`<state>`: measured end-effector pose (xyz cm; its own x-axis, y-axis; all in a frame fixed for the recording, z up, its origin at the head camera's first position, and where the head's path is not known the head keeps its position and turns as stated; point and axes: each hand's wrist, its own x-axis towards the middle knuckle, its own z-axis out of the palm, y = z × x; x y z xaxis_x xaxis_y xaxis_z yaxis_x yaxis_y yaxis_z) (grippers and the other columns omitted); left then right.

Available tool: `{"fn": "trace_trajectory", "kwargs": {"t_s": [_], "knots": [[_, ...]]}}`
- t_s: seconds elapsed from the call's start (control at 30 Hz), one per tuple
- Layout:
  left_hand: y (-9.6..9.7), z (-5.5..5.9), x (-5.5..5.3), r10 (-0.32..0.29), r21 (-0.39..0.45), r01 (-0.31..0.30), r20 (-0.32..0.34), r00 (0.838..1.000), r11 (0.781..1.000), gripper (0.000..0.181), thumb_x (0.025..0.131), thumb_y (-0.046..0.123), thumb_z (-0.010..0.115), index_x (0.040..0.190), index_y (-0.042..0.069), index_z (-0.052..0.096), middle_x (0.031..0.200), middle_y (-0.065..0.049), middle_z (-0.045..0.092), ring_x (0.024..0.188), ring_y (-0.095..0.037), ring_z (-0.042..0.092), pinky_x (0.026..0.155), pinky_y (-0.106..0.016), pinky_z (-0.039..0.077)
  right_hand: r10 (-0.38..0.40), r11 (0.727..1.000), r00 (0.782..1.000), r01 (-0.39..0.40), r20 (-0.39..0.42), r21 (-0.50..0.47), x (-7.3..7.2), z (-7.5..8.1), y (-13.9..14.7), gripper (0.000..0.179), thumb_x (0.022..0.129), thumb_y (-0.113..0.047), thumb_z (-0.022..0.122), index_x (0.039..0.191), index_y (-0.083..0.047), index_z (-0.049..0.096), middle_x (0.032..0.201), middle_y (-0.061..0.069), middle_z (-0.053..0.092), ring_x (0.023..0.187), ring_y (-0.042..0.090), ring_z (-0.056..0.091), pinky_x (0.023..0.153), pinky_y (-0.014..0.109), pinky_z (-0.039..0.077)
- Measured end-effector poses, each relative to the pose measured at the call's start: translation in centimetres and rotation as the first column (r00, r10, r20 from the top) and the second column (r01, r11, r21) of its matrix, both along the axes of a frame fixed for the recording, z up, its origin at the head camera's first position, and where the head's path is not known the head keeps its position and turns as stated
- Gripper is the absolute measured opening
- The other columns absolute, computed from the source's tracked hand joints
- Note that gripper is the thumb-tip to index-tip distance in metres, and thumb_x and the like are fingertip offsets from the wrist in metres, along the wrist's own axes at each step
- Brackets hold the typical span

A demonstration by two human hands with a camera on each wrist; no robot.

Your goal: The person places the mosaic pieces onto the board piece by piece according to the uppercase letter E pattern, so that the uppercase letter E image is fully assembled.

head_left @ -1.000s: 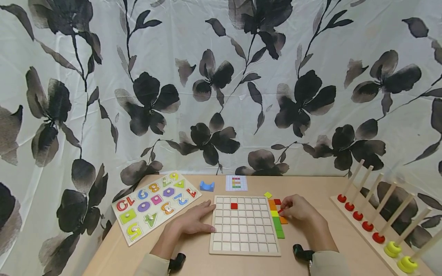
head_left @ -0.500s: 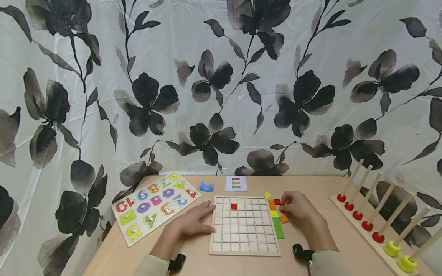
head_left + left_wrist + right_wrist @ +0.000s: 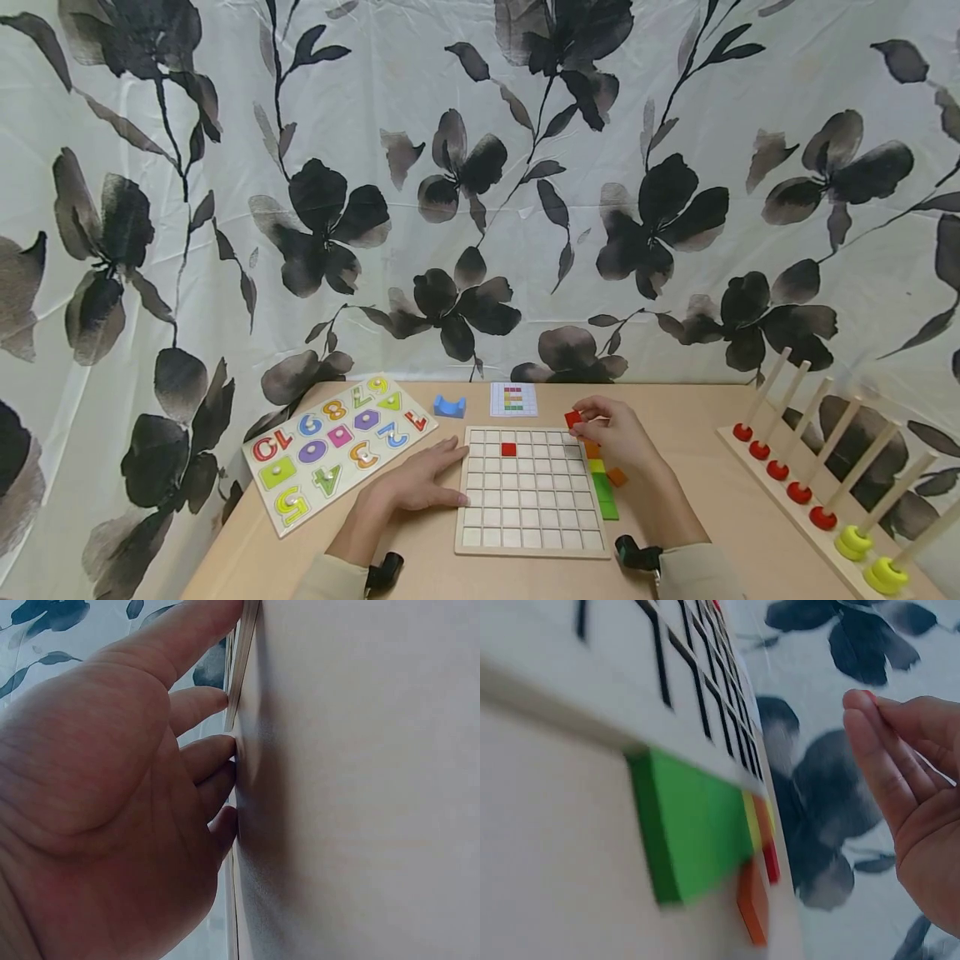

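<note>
My right hand [image 3: 617, 432] pinches a red square tile [image 3: 573, 419] between thumb and fingers, raised just beyond the board's far right corner. In the right wrist view only a sliver of that tile [image 3: 868, 694] shows at the fingertips. The wooden grid board [image 3: 534, 552] lies in front of me, with one red tile [image 3: 508, 449] in a cell of its upper part. My left hand [image 3: 423, 479] rests at the board's left edge, its fingers and thumb stretched out and touching it. In the left wrist view its palm [image 3: 112, 780] faces the camera.
Along the board's right side lie green tiles [image 3: 603, 496], a yellow tile [image 3: 597, 467] and orange tiles [image 3: 617, 477]. A pattern card [image 3: 513, 399] and a blue curved piece [image 3: 449, 407] lie behind. A number puzzle [image 3: 341, 435] is left; a peg rack with rings [image 3: 822, 517] stands right.
My right hand has lifted the red tile from the loose tiles and carried it left and away from me. One orange tile was turned askew. The left hand stays put.
</note>
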<state>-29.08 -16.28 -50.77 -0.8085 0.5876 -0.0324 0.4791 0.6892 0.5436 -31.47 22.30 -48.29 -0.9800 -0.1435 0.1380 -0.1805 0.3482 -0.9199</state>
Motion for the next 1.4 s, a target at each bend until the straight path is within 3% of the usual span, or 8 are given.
{"fn": "trace_trajectory", "kwargs": {"t_s": [0.2, 0.47, 0.73, 1.13, 1.4], "knots": [[0.0, 0.0, -0.1, 0.007, -0.008, -0.007, 0.010, 1.000, 1.000, 0.088, 0.090, 0.053, 0.077, 0.159, 0.011, 0.043, 0.170, -0.021, 0.028, 0.158, -0.040, 0.026, 0.127, -0.060, 0.025, 0.088, 0.995, 0.995, -0.090, -0.045, -0.041, -0.3, -0.5, -2.1, 0.035, 0.096, -0.005, 0.073, 0.128, 0.005, 0.064, 0.106, 0.020, 0.068, 0.092, 0.038, 0.077, 0.080, 0.030, 0.065], [0.1, 0.1, -0.2, 0.000, -0.007, 0.000, 0.006, 1.000, 1.000, 0.089, 0.090, 0.053, 0.077, 0.159, 0.010, 0.042, 0.170, -0.023, 0.027, 0.158, -0.042, 0.026, 0.127, -0.060, 0.025, 0.166, 0.986, 0.982, -0.164, -0.091, 0.022, -0.6, -0.9, -3.9, 0.030, 0.094, -0.007, 0.076, 0.120, 0.006, 0.069, 0.101, 0.018, 0.074, 0.084, 0.033, 0.076, 0.074, 0.025, 0.064], [0.1, -0.1, -0.2, 0.011, -0.013, -0.011, 0.011, 1.000, 1.000, 0.088, 0.090, 0.054, 0.077, 0.159, 0.011, 0.043, 0.170, -0.020, 0.028, 0.158, -0.039, 0.026, 0.127, -0.060, 0.025, 0.134, 0.991, 0.991, -0.134, -0.026, 0.008, -0.8, -1.9, -5.3, 0.026, 0.093, -0.013, 0.079, 0.116, -0.002, 0.074, 0.096, 0.010, 0.074, 0.081, 0.020, 0.069, 0.072, 0.020, 0.060], [0.1, -0.1, -0.3, 0.014, -0.008, -0.014, 0.017, 1.000, 1.000, 0.089, 0.089, 0.055, 0.077, 0.160, 0.011, 0.042, 0.171, -0.020, 0.027, 0.159, -0.038, 0.026, 0.127, -0.060, 0.025, 0.143, 0.989, 0.989, -0.144, 0.045, 0.019, -1.0, -3.7, -6.3, 0.018, 0.094, -0.015, 0.078, 0.112, -0.011, 0.076, 0.094, 0.007, 0.072, 0.082, 0.021, 0.060, 0.065, 0.018, 0.052], [0.1, -0.3, -0.3, 0.019, -0.011, -0.019, 0.017, 1.000, 1.000, 0.090, 0.089, 0.055, 0.077, 0.159, 0.011, 0.043, 0.171, -0.020, 0.027, 0.159, -0.038, 0.026, 0.127, -0.060, 0.025, 0.129, 0.990, 0.991, -0.130, 0.019, 0.058, -1.0, -4.4, -6.2, 0.020, 0.093, -0.016, 0.079, 0.112, -0.010, 0.077, 0.092, 0.004, 0.070, 0.083, 0.019, 0.060, 0.068, 0.017, 0.051]]}}
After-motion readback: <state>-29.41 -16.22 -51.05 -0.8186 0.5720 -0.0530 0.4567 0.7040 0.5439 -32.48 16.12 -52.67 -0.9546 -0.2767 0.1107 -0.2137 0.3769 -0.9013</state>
